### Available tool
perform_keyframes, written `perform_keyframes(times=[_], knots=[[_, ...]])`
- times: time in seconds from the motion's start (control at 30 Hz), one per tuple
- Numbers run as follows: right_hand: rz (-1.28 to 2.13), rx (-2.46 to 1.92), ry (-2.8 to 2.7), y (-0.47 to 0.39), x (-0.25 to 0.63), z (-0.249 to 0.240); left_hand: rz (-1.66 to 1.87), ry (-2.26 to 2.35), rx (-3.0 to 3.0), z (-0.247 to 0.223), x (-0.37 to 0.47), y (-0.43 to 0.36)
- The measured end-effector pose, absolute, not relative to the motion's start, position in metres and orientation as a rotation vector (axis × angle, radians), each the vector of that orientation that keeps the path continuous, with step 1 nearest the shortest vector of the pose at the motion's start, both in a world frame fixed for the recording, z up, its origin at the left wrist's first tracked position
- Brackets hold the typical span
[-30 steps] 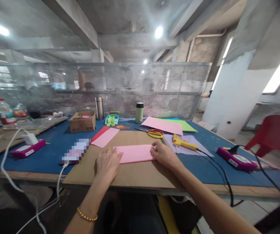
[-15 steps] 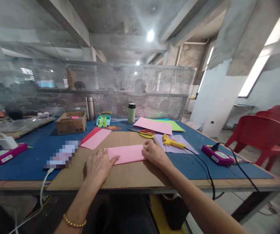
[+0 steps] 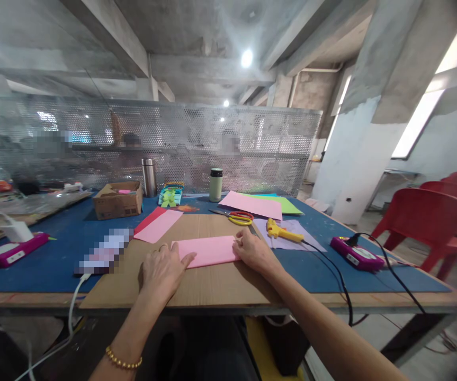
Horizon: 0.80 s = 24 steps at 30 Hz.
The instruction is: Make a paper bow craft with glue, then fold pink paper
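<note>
A folded strip of pink paper [image 3: 210, 251] lies on the brown cardboard sheet [image 3: 212, 288] in front of me. My left hand [image 3: 163, 269] is closed at the paper's left end, its thumb resting on top and its fingers at the edge. At the opposite end, my right hand [image 3: 251, 250] pinches the paper between thumb and bent fingers. Beyond the strip lie scissors [image 3: 241, 218] with red and yellow handles. A yellow glue gun [image 3: 284, 233] rests on lilac paper [image 3: 310, 241] to the right of my right hand.
Left of the cardboard are a phone [image 3: 105, 253] on a white cable and red and pink paper [image 3: 159, 226]. Behind stand a cardboard box [image 3: 117, 202], a steel flask [image 3: 149, 177] and a green bottle [image 3: 215, 185]. Purple power strips [image 3: 357, 255] sit at both sides.
Both hands keep their places on the pink paper, with no clear movement of either. The whole view has shifted very slightly.
</note>
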State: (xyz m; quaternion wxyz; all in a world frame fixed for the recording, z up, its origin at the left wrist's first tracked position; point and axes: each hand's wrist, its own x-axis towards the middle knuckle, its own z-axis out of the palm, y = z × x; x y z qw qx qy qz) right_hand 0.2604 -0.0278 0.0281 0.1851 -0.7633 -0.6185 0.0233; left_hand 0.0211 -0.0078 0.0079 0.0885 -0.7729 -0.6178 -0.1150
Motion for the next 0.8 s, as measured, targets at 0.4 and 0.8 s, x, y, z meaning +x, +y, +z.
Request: perform_keyframes(times=[0.4, 0.8], knots=[[-0.53, -1.964, -1.941, -0.041, 0.25, 0.025, -0.346, -1.856, -2.366, 0.014, 0.023, -0.004], [-0.384, -1.213, -2.516, -0.066, 0.205, 0.003, -0.332, -1.873, -2.359, 0.016, 0.024, -0.004]])
